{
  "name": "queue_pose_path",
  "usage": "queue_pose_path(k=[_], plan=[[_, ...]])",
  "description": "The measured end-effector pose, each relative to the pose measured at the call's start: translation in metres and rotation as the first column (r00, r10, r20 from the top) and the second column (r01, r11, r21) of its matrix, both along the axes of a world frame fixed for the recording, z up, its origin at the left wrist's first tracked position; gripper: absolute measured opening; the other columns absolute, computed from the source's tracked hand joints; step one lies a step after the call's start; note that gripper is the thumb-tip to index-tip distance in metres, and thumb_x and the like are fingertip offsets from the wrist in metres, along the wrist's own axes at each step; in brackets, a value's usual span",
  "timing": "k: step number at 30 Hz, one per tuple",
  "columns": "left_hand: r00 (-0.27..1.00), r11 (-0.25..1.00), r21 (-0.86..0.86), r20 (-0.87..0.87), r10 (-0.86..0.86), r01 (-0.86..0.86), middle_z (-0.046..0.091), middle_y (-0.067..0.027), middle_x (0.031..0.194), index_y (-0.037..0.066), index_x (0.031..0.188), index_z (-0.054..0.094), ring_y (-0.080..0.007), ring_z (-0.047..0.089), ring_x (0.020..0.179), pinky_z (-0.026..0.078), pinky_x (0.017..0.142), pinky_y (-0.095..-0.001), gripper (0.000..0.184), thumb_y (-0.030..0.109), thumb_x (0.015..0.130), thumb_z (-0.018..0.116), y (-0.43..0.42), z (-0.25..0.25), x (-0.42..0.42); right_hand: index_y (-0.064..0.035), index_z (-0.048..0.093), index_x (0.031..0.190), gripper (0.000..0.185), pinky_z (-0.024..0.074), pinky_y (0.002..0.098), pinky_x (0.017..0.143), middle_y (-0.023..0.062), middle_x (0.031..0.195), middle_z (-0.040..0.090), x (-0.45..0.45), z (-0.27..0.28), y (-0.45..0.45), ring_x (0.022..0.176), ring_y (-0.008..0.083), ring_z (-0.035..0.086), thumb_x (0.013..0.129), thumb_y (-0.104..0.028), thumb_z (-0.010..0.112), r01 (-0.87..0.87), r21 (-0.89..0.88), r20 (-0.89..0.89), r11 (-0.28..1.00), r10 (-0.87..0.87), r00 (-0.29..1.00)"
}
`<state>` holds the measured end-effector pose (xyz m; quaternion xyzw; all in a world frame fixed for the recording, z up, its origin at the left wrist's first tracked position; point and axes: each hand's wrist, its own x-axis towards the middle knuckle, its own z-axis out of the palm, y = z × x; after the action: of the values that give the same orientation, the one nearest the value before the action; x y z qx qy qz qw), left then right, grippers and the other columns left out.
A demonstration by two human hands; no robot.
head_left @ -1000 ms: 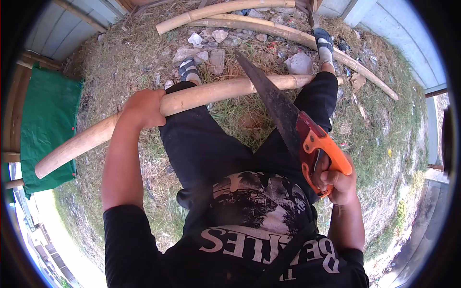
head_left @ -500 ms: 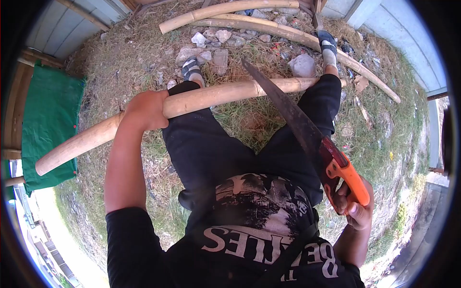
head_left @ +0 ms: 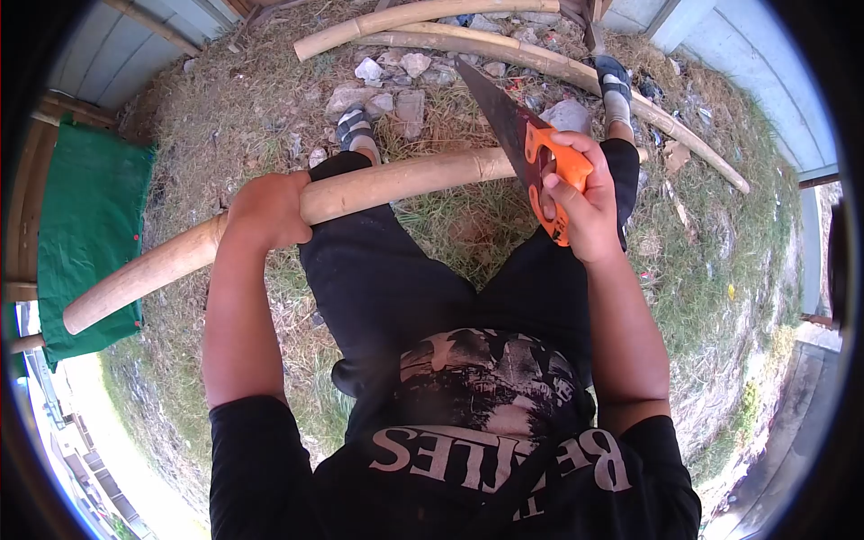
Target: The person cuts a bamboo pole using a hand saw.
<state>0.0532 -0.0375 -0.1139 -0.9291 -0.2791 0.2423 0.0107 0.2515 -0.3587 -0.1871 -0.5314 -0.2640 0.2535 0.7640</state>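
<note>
My left hand (head_left: 269,211) is wrapped round a thick bamboo pole (head_left: 396,187) that lies across my thighs, its cut end sticking out to the left. In my right hand (head_left: 585,193) is a handsaw (head_left: 495,103) with an orange handle and a dark, stained blade. The fingers close through the handle's loop. The blade points up and to the left, over the pole's right part, and hides some of it. Whether the teeth touch the bamboo I cannot tell.
Two more bamboo poles (head_left: 414,24) lie on the ground beyond my feet. Stones (head_left: 364,99) and litter are scattered between my feet on dry grass. A green sheet (head_left: 94,234) hangs at the left. Pale wall panels (head_left: 747,72) stand at the right.
My right hand has moved forward and up with the handsaw, from beside my waist to over the pole's right part. My left hand still holds the pole in nearly the same place.
</note>
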Motion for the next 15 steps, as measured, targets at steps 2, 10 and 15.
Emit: queue_pose_path(k=[2, 10, 15], plan=[[1.0, 1.0, -0.001, 0.005, -0.005, 0.005, 0.074, -0.0157, 0.101, 0.013, 0.116, 0.067, -0.0369, 0.07, 0.101, 0.056, 0.089, -0.0469, 0.057, 0.017, 0.061, 0.08, 0.002, -0.001, -0.001, -0.0068, 0.053, 0.131, 0.037, 0.0451, 0.0261, 0.057, 0.0047, 0.09, 0.058, 0.006, -0.014, 0.003, 0.061, 0.0103, 0.053, 0.096, 0.001, 0.059, 0.007, 0.018, -0.053, 1.0, -0.006, 0.999], [1.0, 1.0, -0.003, 0.022, -0.004, 0.004, 0.074, -0.0156, 0.101, 0.012, 0.114, 0.068, -0.0367, 0.07, 0.1, 0.056, 0.089, -0.0468, 0.053, 0.016, 0.062, 0.079, 0.001, -0.001, 0.0, -0.0074, 0.052, 0.132, 0.039, 0.0452, 0.0271, 0.055, 0.0066, 0.084, 0.056, 0.007, -0.024, -0.002, 0.057, 0.0148, 0.054, 0.094, -0.006, 0.06, -0.017, 0.155, -0.212, 0.988, 0.05, 0.976], [1.0, 1.0, -0.001, 0.019, 0.011, -0.011, 0.074, -0.0161, 0.103, 0.013, 0.115, 0.068, -0.0365, 0.07, 0.102, 0.056, 0.089, -0.0472, 0.054, 0.016, 0.062, 0.078, 0.0, 0.001, 0.001, -0.0085, 0.052, 0.131, 0.037, 0.0456, 0.0271, 0.056, 0.006, 0.082, 0.055, 0.0, -0.018, -0.006, 0.06, 0.0145, 0.055, 0.094, -0.005, 0.06, -0.045, 0.195, -0.243, 0.98, 0.093, 0.966]])
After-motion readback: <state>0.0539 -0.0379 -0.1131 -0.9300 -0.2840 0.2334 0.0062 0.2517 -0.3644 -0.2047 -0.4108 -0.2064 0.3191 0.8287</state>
